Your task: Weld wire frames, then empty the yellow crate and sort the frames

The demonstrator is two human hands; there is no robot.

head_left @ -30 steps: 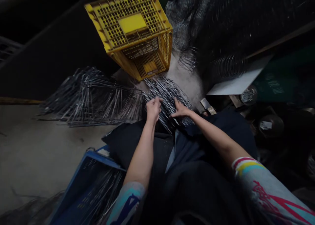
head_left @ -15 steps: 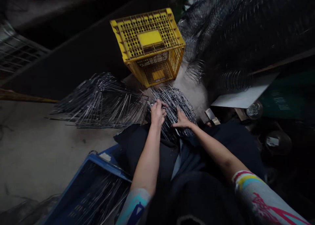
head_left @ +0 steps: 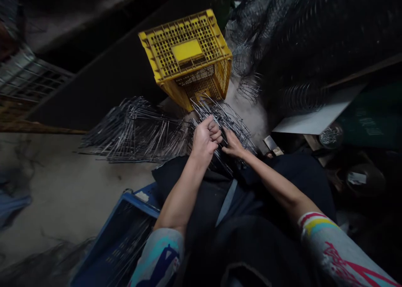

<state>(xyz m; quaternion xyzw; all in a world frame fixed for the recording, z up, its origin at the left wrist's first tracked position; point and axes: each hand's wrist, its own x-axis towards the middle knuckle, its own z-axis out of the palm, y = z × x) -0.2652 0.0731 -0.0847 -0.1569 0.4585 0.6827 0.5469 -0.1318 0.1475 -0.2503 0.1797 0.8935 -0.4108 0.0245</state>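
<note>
My left hand [head_left: 207,137] is closed around some thin metal wire rods [head_left: 201,107], its fingers curled in. The rods' far ends rise in front of the yellow crate's opening. Close beside it, my right hand [head_left: 235,145] lies against the right part of the same loose bundle, thumb and fingers apart. The bundle rests by my knees, and its near ends point down between my legs. To the left, a larger heap of bent wire rods [head_left: 125,132] spreads out beside the bundle.
A yellow plastic crate [head_left: 187,51] stands ahead, its opening facing me. A blue crate [head_left: 125,207] with rods inside is at lower left. Coiled wire [head_left: 248,60] is piled at upper right, near a pale board [head_left: 317,115] and a container of small metal pieces [head_left: 330,135].
My left hand has closed more tightly and moved slightly right, lifting rods so their far ends stand higher. The right hand stays by the bundle. The view has shifted slightly.
</note>
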